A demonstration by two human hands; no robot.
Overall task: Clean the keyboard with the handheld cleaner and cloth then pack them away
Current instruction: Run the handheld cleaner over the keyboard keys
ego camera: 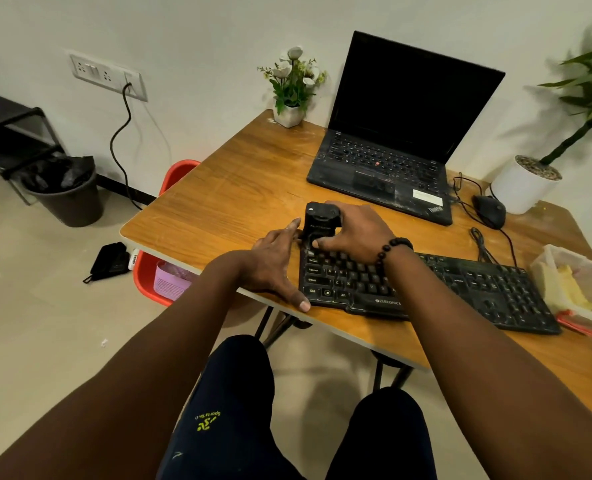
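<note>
The black keyboard [426, 289] lies along the near edge of the wooden table [218, 202], its front left corner just at that edge, its length running toward 4 o'clock. The right hand [353, 230] grasps the black handheld cleaner [320, 220], fingers curled over its top and thumb on its near side; the cleaner stands upright with its lower end on the keyboard's far left corner. The left hand [277, 261] is released and flat, fingers straight: fingertips touch the cleaner's left side, the thumb lies against the keyboard's left end close to the table edge, the palm rests on bare wood.

At 1 o'clock from the cleaner an open laptop [391, 150] sits with its front edge near the right hand. At 3 o'clock a black mouse [490, 211] trails its cable [481, 244] toward the keyboard's far edge. At 12 o'clock, at the table's far corner, stands a small white flower pot [289, 114]; a larger white plant pot [523, 183] stands at 2 o'clock by the wall. A clear container holding a yellow cloth [564, 289] touches the keyboard's right end at the table's right edge.

From 9 to 11 o'clock of the cleaner the tabletop is bare wood out to its left edge. Below that edge a red chair [149, 271] holds a purple basket [170, 282]. On the floor at 9 o'clock lie a black pouch [109, 261] and a lined bin [66, 192]
</note>
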